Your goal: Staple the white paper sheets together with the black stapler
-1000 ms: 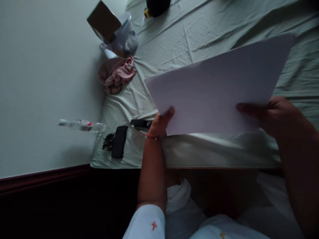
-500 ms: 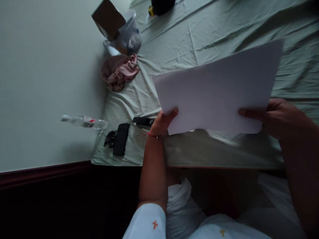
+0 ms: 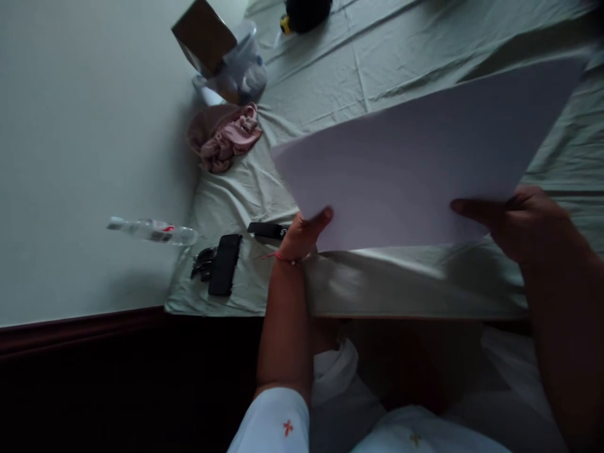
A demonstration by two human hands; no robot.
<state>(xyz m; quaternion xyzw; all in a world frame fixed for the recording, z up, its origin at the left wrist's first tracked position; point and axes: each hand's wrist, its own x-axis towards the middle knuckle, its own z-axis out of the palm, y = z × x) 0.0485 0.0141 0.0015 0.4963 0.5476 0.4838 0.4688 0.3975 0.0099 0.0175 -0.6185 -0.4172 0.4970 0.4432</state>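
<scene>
A large white sheet of paper (image 3: pixel 401 163) is held up above the cloth-covered surface, its far edge tilted upward on the right. My left hand (image 3: pixel 304 236) grips its near left corner, thumb on top and the other fingers hidden beneath. At the near right side my right hand (image 3: pixel 523 220) pinches the paper the same way, thumb lying across the top face. Whether there is one sheet or a thin stack, I cannot tell. Just left of my left hand lies a black stapler-like object (image 3: pixel 265 230), partly covered by the hand.
The pale green cloth (image 3: pixel 330 82) is wrinkled. Along its left side are a black case (image 3: pixel 225 265), dark glasses-like item (image 3: pixel 204 263), clear plastic bottle (image 3: pixel 153 231), pink cloth (image 3: pixel 229 138), plastic tub (image 3: pixel 243 78) and brown box (image 3: pixel 205 38). A black and yellow object (image 3: pixel 304 14) lies at the back.
The paper's far corners have spread outward and its right part has risen, so it looks wider and more tilted. Both hands keep their grip. The whole view has shifted slightly.
</scene>
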